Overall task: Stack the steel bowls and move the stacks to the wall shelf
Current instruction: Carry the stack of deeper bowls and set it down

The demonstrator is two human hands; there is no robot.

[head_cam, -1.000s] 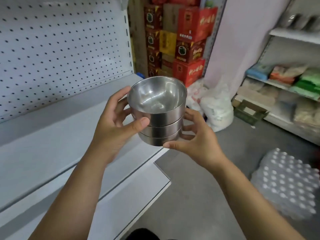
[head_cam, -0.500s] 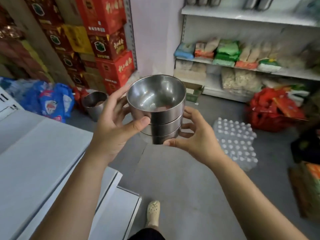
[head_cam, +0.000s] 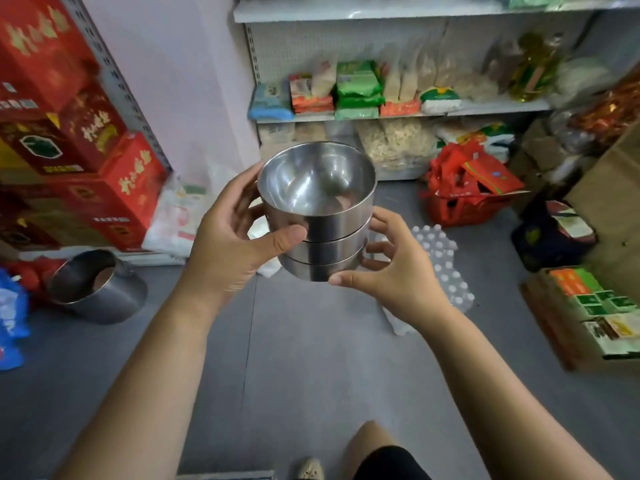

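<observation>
I see a stack of three nested steel bowls (head_cam: 332,233) held upright in the air, in the middle of my view, above the grey floor (head_cam: 277,358). The top bowl's open mouth faces me and holds nothing. The left hand (head_cam: 228,244) grips the stack's left side, thumb pressed across the front of the top bowl and fingers curled round the back. The right hand (head_cam: 398,271) clasps the lower right side, its thumb under the bottom bowl's front edge and its fingers wrapped behind. The two hands are apart, with the stack between them.

Straight beyond the bowls stands a white wall shelf (head_cam: 398,114), its middle board lined with food packets (head_cam: 358,88). On the floor behind the right hand lies a wrapped pack of bottles (head_cam: 446,261), with red bags (head_cam: 460,188) near the shelf's foot. At the floor's left edge a large steel pot (head_cam: 100,292) sits below stacked red cartons (head_cam: 72,133).
</observation>
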